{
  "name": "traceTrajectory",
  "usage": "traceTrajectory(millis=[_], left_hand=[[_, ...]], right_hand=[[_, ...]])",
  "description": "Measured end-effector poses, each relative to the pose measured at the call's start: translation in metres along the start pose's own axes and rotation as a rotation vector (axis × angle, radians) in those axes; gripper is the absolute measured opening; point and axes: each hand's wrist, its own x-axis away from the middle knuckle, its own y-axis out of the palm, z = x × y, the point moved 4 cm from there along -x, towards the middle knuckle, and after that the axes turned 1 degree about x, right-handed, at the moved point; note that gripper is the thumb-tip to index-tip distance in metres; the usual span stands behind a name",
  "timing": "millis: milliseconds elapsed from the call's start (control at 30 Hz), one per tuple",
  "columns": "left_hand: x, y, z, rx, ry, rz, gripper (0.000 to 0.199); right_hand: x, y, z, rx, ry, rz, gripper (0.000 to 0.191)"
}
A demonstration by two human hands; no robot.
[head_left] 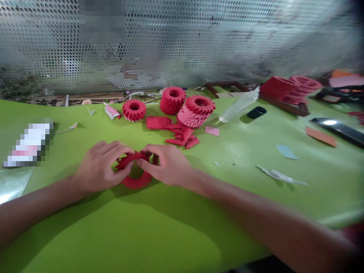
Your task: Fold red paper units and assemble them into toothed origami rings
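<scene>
Head view: L hand [98, 167] & R hand [170, 163] each w/ narrow grip, pinching red toothed ring [137, 183], L at its 11 o'clock, R at its 1. Ring's abt 8 o'clock from frame ctr, on or just over green desk [142, 235], can't tell which. From ring: small red stack [134, 115] at 12, taller red stack [171, 106] at 1, loose red pcs [183, 135] & clear bottle [239, 106] abt 2.

The single view looks from the person's head, forward and down across the green table [142, 231], near enough that the forearms [54, 191] enter at eight and four o'clock; left hand [101, 167] and right hand [167, 165] sit near centre, towards eight and seven, with perforated sheeting [182, 45] spanning twelve.
</scene>
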Motion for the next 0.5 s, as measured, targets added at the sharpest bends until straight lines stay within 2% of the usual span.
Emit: traceTrajectory(millis=[67, 133, 200, 267, 367, 433, 500], left_hand=[[0.0, 0.001, -0.01, 0.163, -0.189, 0.029, 0.025], [0.002, 0.008, -0.019, 0.362, -0.409, -0.045, 0.036], [0.006, 0.016, -0.025, 0.537, -0.545, -0.149, 0.04], [0.009, 0.02, -0.029, 0.641, -0.603, -0.204, 0.043], [0.011, 0.021, -0.033, 0.704, -0.661, -0.181, 0.053], [0.01, 0.02, -0.033, 0.675, -0.666, -0.148, 0.08], [0.006, 0.017, -0.03, 0.589, -0.59, -0.077, 0.104]], right_hand=[[-0.002, 0.0, 0.002, -0.077, 0.001, -0.026, 0.028], [-0.002, -0.001, 0.002, -0.115, -0.033, 0.001, 0.028], [-0.002, -0.004, 0.003, -0.162, -0.061, 0.047, 0.031], [-0.003, -0.008, 0.005, -0.241, -0.063, 0.123, 0.032], [-0.006, -0.012, 0.015, -0.422, 0.008, 0.218, 0.031], [-0.009, -0.009, 0.023, -0.617, 0.085, 0.188, 0.029], [-0.012, -0.003, 0.026, -0.808, 0.147, 0.097, 0.024]])
